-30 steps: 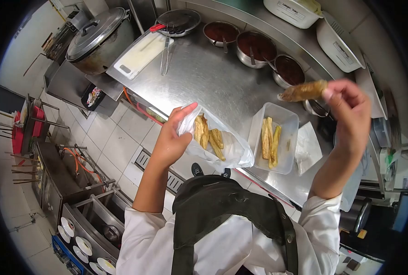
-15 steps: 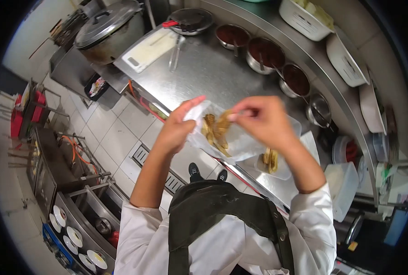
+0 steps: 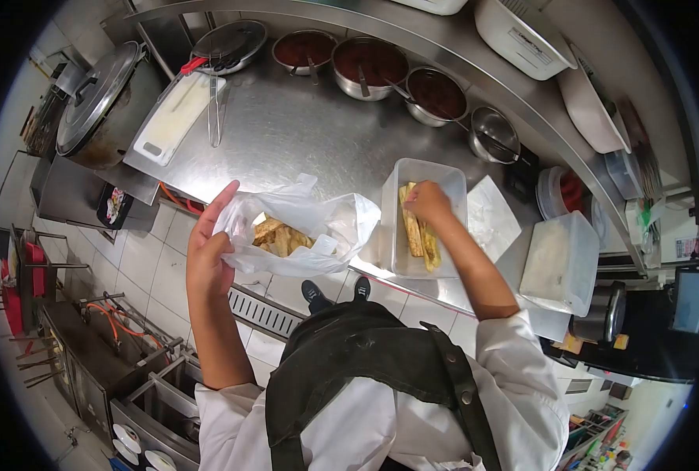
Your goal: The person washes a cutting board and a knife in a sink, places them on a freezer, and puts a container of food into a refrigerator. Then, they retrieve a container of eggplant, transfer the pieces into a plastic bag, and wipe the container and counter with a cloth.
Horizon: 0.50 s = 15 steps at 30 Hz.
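Observation:
My left hand [image 3: 210, 247] grips the near-left edge of a white plastic bag [image 3: 355, 224], its thumb over the rim. The bag's mouth is open, and golden-brown fried pieces [image 3: 281, 237] lie inside. My right hand [image 3: 430, 201] reaches into a clear plastic container [image 3: 434, 168] to the right of the bag. Its fingers are pinched at the far end of long, yellow-brown fried strips [image 3: 414, 234], and the fingertips are partly hidden. The strips lie side by side in the container.
Bowls of dark red sauce [image 3: 370, 63] with spoons line the back of the steel counter [image 3: 286, 141]. A white cutting board [image 3: 178, 118] and tongs [image 3: 214, 118] lie at left. White paper [image 3: 490, 220] and a lidded tub [image 3: 561, 263] are on the right. A shelf [image 3: 514, 78] overhangs.
My right hand has left the bag, where it held a fried piece, and moved right into the container. My left hand still holds the bag, now opened wider. The whole view has shifted.

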### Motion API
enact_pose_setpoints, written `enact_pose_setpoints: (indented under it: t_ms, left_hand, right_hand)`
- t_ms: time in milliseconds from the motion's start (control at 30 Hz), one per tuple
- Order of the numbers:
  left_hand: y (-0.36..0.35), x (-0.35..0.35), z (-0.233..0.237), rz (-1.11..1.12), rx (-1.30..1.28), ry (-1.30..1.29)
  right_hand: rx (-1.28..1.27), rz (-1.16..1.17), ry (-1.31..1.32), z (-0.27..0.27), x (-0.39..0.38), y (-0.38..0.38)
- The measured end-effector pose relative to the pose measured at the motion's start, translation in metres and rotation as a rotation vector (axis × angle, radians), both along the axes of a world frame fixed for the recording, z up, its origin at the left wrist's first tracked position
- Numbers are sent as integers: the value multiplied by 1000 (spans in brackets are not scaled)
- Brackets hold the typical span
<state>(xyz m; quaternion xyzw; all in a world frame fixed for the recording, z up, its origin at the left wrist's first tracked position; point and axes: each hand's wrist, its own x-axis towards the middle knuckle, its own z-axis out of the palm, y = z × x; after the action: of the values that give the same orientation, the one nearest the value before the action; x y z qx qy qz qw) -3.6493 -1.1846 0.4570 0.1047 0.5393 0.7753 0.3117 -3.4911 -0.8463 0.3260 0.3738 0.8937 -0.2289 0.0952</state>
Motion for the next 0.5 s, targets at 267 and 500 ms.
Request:
enact_pose_setpoints:
  t_ms: [267, 500]
  left_hand:
    - [1, 4, 1, -9, 66, -64]
    - [-11, 6, 2, -19, 35, -59]
  right_hand:
    - [342, -83, -116, -55, -24, -5]
    - [97, -219, 2, -20, -6, 9]
